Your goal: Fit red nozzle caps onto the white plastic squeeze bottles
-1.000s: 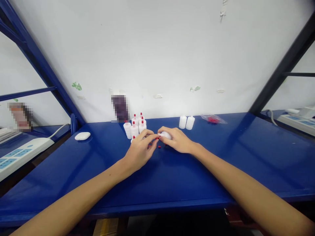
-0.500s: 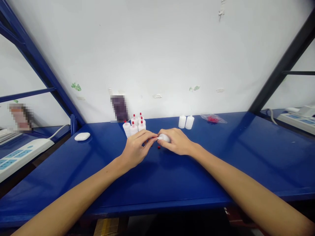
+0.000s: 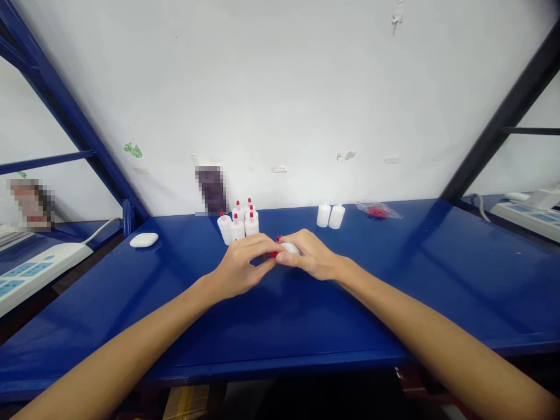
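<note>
My right hand is wrapped round a white plastic squeeze bottle, tilted on its side with its top end toward the left. At that end my left hand pinches a small red cap, mostly hidden by the fingers; the nozzle cannot be seen. More red caps show just behind the fingertips, partly covered by both hands. Beyond my left hand stands a group of several upright white bottles with red tips on top.
Two white bottles without red tips stand near the wall. To their right lies a clear bag of red caps. A white rounded case sits at the left of the blue table. A dark pixelated object leans against the wall.
Both hands have come down slightly toward me with the bottle. The white nozzle, visible before between the fingers, is now hidden. More red caps show behind the hands.
</note>
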Demonstrator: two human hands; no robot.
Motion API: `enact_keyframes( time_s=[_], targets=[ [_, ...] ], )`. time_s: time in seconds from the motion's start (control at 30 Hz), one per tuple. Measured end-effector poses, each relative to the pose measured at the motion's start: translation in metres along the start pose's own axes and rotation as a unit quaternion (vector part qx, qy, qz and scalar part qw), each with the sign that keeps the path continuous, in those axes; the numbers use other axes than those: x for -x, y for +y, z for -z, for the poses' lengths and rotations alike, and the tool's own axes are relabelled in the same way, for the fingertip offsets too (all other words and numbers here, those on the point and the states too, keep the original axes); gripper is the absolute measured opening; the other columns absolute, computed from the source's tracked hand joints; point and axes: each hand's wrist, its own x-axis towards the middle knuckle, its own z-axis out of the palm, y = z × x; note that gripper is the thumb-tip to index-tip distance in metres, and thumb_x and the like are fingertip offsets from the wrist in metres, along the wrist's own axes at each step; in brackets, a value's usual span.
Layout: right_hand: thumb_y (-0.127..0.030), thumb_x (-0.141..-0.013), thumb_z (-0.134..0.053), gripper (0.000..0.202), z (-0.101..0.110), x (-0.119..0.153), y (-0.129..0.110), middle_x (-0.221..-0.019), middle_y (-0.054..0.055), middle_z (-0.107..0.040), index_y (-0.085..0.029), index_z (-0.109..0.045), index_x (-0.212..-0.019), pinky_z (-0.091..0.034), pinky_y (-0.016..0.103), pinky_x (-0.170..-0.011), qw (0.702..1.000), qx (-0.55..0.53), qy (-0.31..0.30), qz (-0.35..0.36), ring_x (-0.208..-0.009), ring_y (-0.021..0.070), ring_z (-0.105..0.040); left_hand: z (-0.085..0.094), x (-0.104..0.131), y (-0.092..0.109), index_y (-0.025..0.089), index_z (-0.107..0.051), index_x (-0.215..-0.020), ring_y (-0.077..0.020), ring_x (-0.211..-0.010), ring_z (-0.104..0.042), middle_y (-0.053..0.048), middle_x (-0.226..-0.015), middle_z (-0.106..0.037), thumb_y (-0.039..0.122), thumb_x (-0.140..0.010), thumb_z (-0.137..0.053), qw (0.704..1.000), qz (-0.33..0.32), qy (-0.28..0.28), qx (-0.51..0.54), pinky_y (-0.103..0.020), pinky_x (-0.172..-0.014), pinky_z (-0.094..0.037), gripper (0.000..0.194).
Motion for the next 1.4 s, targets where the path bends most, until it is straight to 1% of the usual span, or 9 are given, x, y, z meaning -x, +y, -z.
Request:
enact_keyframes(
  time_s=[0.3,0.43,0.6,0.73,0.83,0.97,1.1,1.3,1.4],
  targets=[
    [-0.062,-0.087,-0.047,0.053,-0.010,-0.002,-0.007,-0.056,-0.003,-0.046,-0.017,-0.057,-0.061,-0.022,0.026,-0.056,0.998,0.046,0.034,-0.030,-0.054,0.0097,-0.036,-0.007,0.003,-0.001,0.017,-0.068,-0.099,-0.0129,-0.073,-0.065,-0.005,-0.083,-0.070,0.013,-0.090,-0.056,1.000,-0.004,0.002,0.012,-0.023,-0.066,-0.052,0.016],
    [-0.061,-0.086,-0.044,0.053,-0.012,-0.002,-0.007,-0.055,-0.003,-0.043,-0.017,-0.049,-0.058,-0.023,0.026,-0.055,0.998,0.035,0.042,-0.011,-0.053,0.0095,-0.035,-0.005,0.005,-0.007,0.018,-0.065,-0.105,-0.0125,-0.077,-0.065,-0.006,-0.088,-0.069,0.013,-0.091,-0.055,0.996,-0.072,0.011,-0.050,-0.023,-0.068,-0.053,0.017],
    [-0.063,-0.087,-0.044,0.052,-0.009,-0.001,-0.006,-0.057,-0.003,-0.046,-0.017,-0.050,-0.062,-0.026,0.026,-0.057,0.998,0.029,0.048,0.023,-0.053,0.0094,-0.037,0.023,0.004,-0.025,0.017,-0.060,-0.095,-0.0145,-0.069,-0.060,-0.005,-0.080,-0.066,0.021,-0.089,-0.058,0.959,-0.185,0.033,-0.213,-0.025,-0.060,-0.048,0.007],
    [-0.058,-0.092,-0.043,0.051,-0.005,-0.001,0.000,-0.057,-0.003,-0.050,-0.017,-0.056,-0.065,-0.028,0.025,-0.058,0.996,0.036,0.080,-0.006,-0.053,0.0098,-0.041,0.055,0.000,-0.038,0.018,-0.054,-0.076,-0.0147,-0.063,-0.054,-0.004,-0.071,-0.058,0.019,-0.086,-0.056,0.942,-0.146,0.069,-0.295,-0.026,-0.056,-0.043,0.010],
    [-0.058,-0.092,-0.045,0.046,-0.005,-0.003,0.005,-0.059,-0.003,-0.055,-0.019,-0.059,-0.073,-0.028,0.025,-0.058,0.992,0.045,0.107,-0.039,-0.054,0.0101,-0.044,0.066,-0.001,-0.046,0.018,-0.052,-0.071,-0.0137,-0.059,-0.048,-0.002,-0.067,-0.054,0.021,-0.086,-0.055,0.935,-0.108,0.020,-0.338,-0.026,-0.054,-0.040,0.016],
    [-0.066,-0.083,-0.055,0.044,-0.007,-0.006,0.008,-0.056,-0.005,-0.054,-0.022,-0.058,-0.082,-0.027,0.025,-0.056,0.983,0.092,0.138,-0.076,-0.052,0.0113,-0.043,0.063,0.002,-0.052,0.018,-0.054,-0.069,-0.0129,-0.058,-0.046,0.000,-0.065,-0.051,0.023,-0.088,-0.052,0.931,-0.062,-0.067,-0.354,-0.026,-0.055,-0.037,0.020],
    [-0.065,-0.068,-0.069,0.048,-0.007,-0.005,0.005,-0.057,-0.006,-0.053,-0.023,-0.055,-0.087,-0.026,0.025,-0.056,0.968,0.151,0.174,-0.099,-0.053,0.0128,-0.043,0.061,0.005,-0.055,0.018,-0.058,-0.069,-0.0132,-0.060,-0.048,-0.001,-0.067,-0.053,0.027,-0.087,-0.053,0.931,-0.026,-0.084,-0.355,-0.026,-0.055,-0.037,0.021],
    [-0.052,-0.088,-0.050,0.030,-0.006,-0.003,0.003,-0.062,-0.003,-0.057,-0.023,-0.052,-0.098,-0.026,0.027,-0.057,0.969,0.157,0.158,-0.106,-0.054,0.0159,-0.048,0.057,0.002,-0.046,0.017,-0.062,-0.076,-0.0141,-0.063,-0.052,-0.003,-0.073,-0.058,0.026,-0.084,-0.055,0.935,-0.049,-0.016,-0.352,-0.026,-0.057,-0.040,0.014],
    [-0.049,-0.090,-0.048,0.027,-0.007,-0.005,0.007,-0.063,-0.002,-0.059,-0.023,-0.052,-0.096,-0.028,0.027,-0.057,0.970,0.150,0.155,-0.114,-0.055,0.0166,-0.052,0.038,0.000,-0.029,0.017,-0.064,-0.080,-0.0138,-0.063,-0.055,-0.003,-0.072,-0.059,0.024,-0.088,-0.051,0.942,-0.083,-0.053,-0.322,-0.026,-0.057,-0.041,0.016]
  ],
)
